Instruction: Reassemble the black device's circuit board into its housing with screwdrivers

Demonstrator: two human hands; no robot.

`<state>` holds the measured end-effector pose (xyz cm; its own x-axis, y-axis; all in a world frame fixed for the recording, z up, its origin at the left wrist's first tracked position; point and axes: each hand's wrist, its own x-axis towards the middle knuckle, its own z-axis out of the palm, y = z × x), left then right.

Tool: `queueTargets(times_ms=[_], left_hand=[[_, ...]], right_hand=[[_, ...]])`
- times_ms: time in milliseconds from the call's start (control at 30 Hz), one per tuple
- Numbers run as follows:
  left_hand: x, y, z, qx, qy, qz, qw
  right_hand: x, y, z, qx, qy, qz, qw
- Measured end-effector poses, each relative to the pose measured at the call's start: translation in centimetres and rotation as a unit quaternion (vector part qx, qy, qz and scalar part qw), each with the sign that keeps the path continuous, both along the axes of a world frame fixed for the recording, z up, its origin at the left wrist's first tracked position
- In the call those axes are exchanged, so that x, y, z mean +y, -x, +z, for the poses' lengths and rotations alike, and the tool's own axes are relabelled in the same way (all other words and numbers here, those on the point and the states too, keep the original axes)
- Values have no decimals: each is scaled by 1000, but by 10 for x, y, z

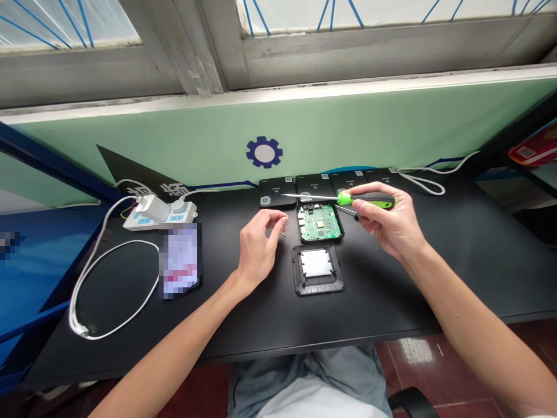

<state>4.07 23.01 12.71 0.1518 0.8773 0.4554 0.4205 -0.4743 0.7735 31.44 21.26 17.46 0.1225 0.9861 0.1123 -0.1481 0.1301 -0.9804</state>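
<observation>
My right hand is closed around a screwdriver with a green and black handle, its shaft pointing left above the black boxes. My left hand is closed in a pinch just left of an opened box. Whatever its fingertips hold, if anything, is too small to make out. Tiny metal pieces, perhaps screws, show beside those fingertips. The opened box has a green circuit board inside a black shell. Nearer to me lies its black cover with a pale square pad. Partly hidden by my right hand is another thin tool.
Several black boxes stand in a row along the green partition. At left on the black table are a white power strip, a looped white cable and a blurred flat object. Another white cable lies back right.
</observation>
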Motion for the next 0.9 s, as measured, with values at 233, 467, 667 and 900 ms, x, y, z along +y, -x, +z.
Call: queueTargets(times_ms=[233,467,667,900], left_hand=[[3,2,-2,34,-73,-20,997],[3,4,-3,68,-157,-39,985],[3,3,-3,73,-198,-56,976],[4,4,-6,79,-212,-62,972]], right_hand=[[5,-5,-1,16,-16,-10,1000],[6,-9,-3,17,-39,3,999],[6,-8,-2,9,-40,11,999],[6,-8,-1,-6,-48,-3,999]])
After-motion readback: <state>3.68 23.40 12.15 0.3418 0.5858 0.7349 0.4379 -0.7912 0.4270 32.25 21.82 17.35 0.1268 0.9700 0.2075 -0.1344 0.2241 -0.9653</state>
